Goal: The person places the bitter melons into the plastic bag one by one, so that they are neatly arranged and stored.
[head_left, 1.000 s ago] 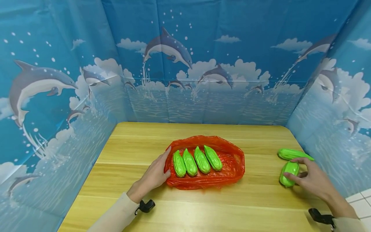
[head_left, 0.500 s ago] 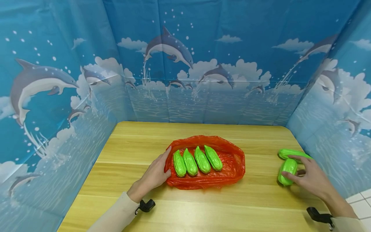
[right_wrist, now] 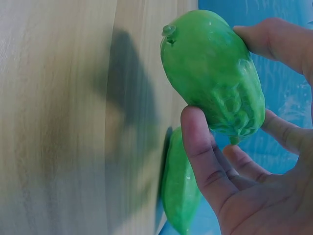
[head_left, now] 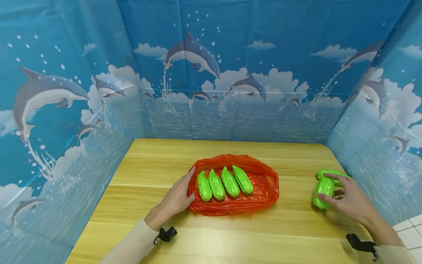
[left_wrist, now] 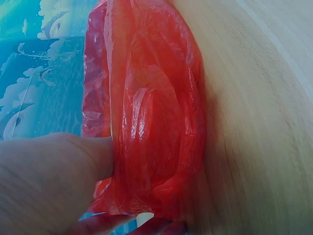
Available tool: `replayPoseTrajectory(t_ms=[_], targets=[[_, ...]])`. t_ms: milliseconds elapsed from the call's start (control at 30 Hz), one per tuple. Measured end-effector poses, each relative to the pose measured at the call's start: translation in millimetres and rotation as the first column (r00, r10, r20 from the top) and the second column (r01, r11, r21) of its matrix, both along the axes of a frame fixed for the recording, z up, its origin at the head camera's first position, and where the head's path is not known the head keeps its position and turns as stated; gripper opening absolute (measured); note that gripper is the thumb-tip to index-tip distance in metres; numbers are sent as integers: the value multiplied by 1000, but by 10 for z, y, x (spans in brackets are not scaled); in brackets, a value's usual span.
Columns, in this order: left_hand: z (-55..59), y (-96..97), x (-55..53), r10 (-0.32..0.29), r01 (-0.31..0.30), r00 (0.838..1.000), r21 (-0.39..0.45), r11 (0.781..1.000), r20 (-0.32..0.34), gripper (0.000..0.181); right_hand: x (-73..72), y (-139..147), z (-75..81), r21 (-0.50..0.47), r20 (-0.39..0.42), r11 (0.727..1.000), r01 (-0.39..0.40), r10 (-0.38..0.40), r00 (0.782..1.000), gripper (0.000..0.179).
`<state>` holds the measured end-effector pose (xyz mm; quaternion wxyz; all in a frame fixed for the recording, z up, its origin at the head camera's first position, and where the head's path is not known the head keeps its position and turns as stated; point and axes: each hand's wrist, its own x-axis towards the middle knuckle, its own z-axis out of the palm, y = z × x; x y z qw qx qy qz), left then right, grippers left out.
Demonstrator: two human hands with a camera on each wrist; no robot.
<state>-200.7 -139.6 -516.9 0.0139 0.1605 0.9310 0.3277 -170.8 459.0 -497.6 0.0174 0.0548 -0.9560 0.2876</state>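
My right hand (head_left: 351, 200) holds a glossy bright-green bitter melon (head_left: 324, 191) between thumb and fingers. In the right wrist view this bitter melon (right_wrist: 210, 68) is a little off the table, its shadow falling apart from it. Another bitter melon (head_left: 329, 173) lies just behind, partly hidden by the fingers. My left hand (head_left: 176, 196) grips the left edge of a red plastic bag (head_left: 260, 201), spread wide with its mouth up. Several bitter melons (head_left: 216, 184) lie side by side in its left and middle part. The left wrist view shows the bag's crumpled wall (left_wrist: 151, 112) beside the thumb.
The wooden table (head_left: 148, 154) is enclosed by blue dolphin-print sheets (head_left: 230, 117) at the back and both sides. Bare tabletop lies between the bag and the right hand. White tiles (head_left: 408, 233) show beyond the table's right edge.
My right hand has moved slightly left and back with the bitter melon, which has come up toward the far one. The left hand and bag have stayed put.
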Motion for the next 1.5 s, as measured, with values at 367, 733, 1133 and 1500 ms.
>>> replayPoseTrajectory(t_ms=[367, 733, 1133, 1500], targets=[[-8, -7, 6, 6, -6, 1000, 6, 1000, -5, 99, 11, -131, 61, -15, 4, 1000, -11, 12, 1000, 90], [0, -10, -6, 4, -4, 1000, 5, 1000, -4, 100, -36, -231, 125, -21, -1, 999, -40, 40, 999, 93], [-22, 1, 4, 4, -4, 1000, 3, 1000, 6, 101, -52, -370, 171, 15, -30, 998, -64, 64, 997, 92], [-18, 10, 16, 11, -11, 1000, 7, 1000, 8, 102, -96, -527, 208, -20, -25, 998, -56, 55, 998, 92]])
